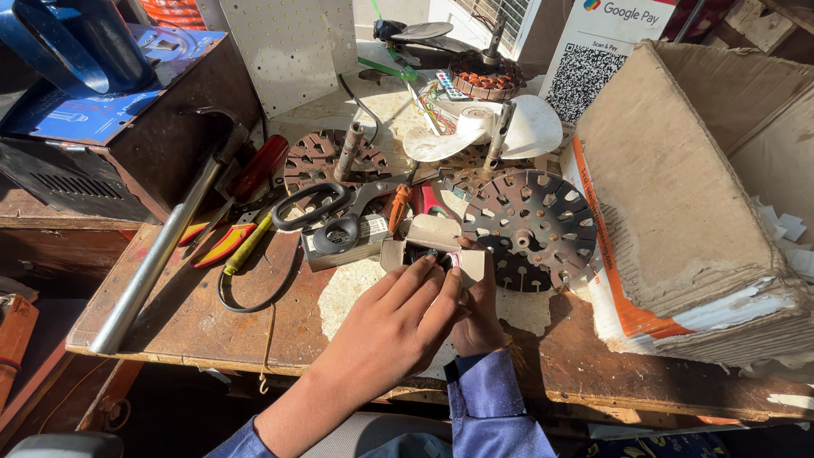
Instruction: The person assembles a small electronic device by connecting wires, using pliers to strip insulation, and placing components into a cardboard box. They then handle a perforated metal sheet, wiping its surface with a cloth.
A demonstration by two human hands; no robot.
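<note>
My left hand (392,326) and my right hand (480,315) meet over a small open cardboard box (431,239) near the front of the wooden workbench (186,314). The left fingers reach into the box mouth, where a small dark part shows. The right hand grips the box from the right side and below. Both sleeves are blue. Black-handled scissors (326,214) lie just left of the box. A round slotted metal rotor disc (532,226) lies to its right.
A large torn cardboard carton (678,187) fills the right side. Pliers and screwdrivers (237,229), a long metal bar (161,254), a second rotor (326,161), a white fan blade (509,127) and a dark metal box (127,119) crowd the bench.
</note>
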